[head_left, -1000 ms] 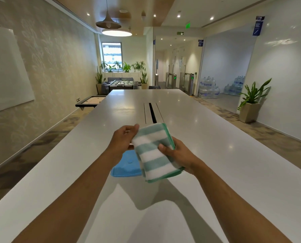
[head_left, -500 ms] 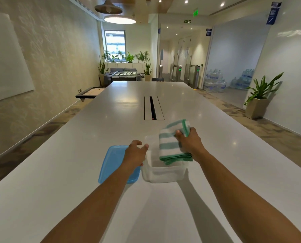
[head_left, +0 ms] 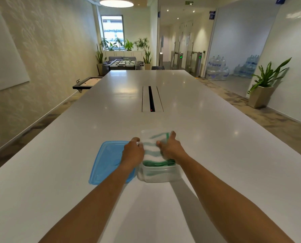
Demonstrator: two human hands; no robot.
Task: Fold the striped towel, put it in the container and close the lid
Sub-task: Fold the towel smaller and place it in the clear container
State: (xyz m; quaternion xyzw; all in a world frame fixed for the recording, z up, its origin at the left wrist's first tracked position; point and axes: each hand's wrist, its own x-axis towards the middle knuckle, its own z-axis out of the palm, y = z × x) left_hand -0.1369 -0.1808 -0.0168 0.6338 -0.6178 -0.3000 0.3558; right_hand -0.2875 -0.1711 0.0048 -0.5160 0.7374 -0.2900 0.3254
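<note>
1. While the folded towel [head_left: 152, 151] is pressed into the clear container [head_left: 157, 174], both hands are seen at the middle of a long white table [head_left: 216, 155].
2. The right hand [head_left: 170, 149] is laid on the towel's 3 o'clock side, fingers spread and curled over the cloth; the cloth is gripped or pushed down, and which of the two cannot be told.
3. The left hand [head_left: 133, 152] is held at the container's 9 o'clock rim, fingers bent against the wall; whether the rim is actually clasped cannot be told.
4. The towel is judged folded, as stacked layers are shown through the near wall, and it is already lodged inside, though its top is raised above the rim at 12 o'clock.
5. The blue lid [head_left: 107, 162] is left flat on the table, touching or just beside the container at 9 o'clock, partly covered by the left forearm.
6. Two steps are judged done or nearly so: folding and placing. Left to be done: the cloth tucked below the rim, the lid picked up and pressed on.
</note>
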